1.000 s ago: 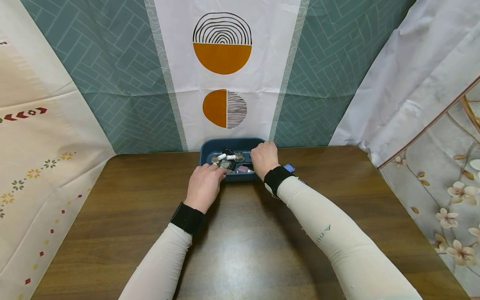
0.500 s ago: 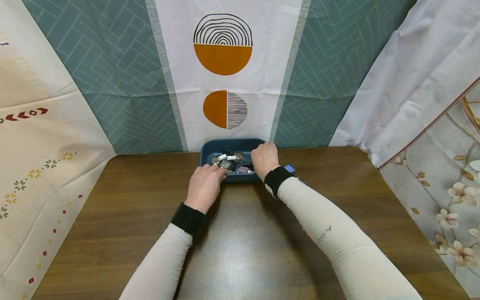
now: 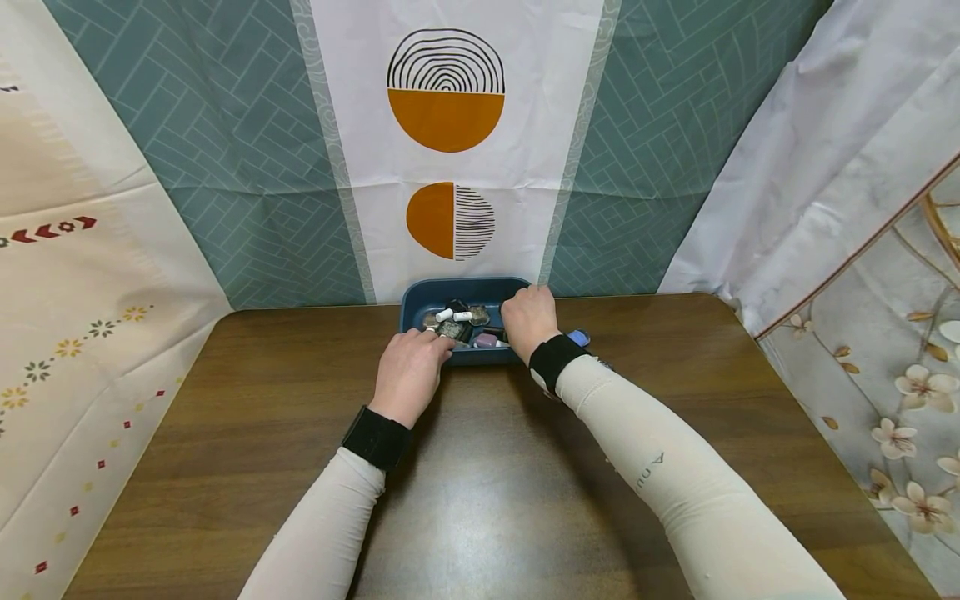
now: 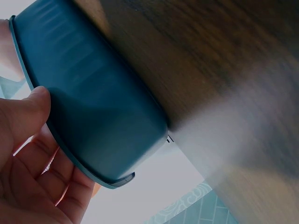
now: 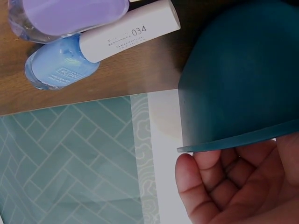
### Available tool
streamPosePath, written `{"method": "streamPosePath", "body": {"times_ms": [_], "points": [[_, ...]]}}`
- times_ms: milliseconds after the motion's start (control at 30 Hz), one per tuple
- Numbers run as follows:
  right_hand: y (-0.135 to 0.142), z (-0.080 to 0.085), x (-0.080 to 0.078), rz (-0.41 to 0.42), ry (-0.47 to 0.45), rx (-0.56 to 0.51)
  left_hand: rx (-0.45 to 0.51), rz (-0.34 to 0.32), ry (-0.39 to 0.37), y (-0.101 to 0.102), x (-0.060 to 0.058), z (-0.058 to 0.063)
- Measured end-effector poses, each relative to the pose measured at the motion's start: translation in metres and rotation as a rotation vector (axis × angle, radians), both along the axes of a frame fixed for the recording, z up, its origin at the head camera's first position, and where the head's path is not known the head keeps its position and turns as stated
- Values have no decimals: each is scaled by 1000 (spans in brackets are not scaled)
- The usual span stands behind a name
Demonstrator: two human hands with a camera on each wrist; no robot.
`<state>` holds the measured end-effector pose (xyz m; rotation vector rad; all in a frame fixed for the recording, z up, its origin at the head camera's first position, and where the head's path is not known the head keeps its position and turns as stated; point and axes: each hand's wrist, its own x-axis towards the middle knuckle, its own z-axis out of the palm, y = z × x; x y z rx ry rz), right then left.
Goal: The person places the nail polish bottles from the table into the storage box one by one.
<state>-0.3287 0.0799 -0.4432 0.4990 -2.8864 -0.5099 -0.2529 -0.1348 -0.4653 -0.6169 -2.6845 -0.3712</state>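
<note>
Teal plastic bin (image 3: 480,356) at tabletop (image 3: 480,467) 12 o'clock; jumbled nail-polish bottles (image 3: 486,340) inside, 2 white caps (image 3: 462,316) visible. Left hand (image 3: 409,373): grip pinching rim (image 5: 243,139), 7 o'clock. Right hand (image 3: 529,317): likewise, 3 o'clock. Blue bottle (image 5: 63,65) outside, 4 o'clock.

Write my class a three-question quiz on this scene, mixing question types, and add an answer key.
1. True or false: the left hand touches the blue bin.
2. Where does the light-blue bottle lie: (a) in the blue bin, (b) on the table outside it, or (c) in the left hand?
3. Fill in: the number printed on the bottle's pale cap is ___.

Key: 1 true; 2 b; 3 034.
</note>
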Motion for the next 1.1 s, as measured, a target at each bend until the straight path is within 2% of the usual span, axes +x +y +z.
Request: {"method": "streamPosePath", "body": {"times_ms": [367, 700, 833, 1100], "points": [[4, -4, 3, 8, 14, 14, -2, -4, -11, 1, 3, -2], [10, -3, 4, 61, 96, -14, -1, 2, -3, 2, 2, 1], [13, -3, 5, 71, 113, -63, 0, 1, -12, 1, 2, 1], [20, -3, 9, 105, 178, -233, -4, 3, 11, 0, 2, 2]]}}
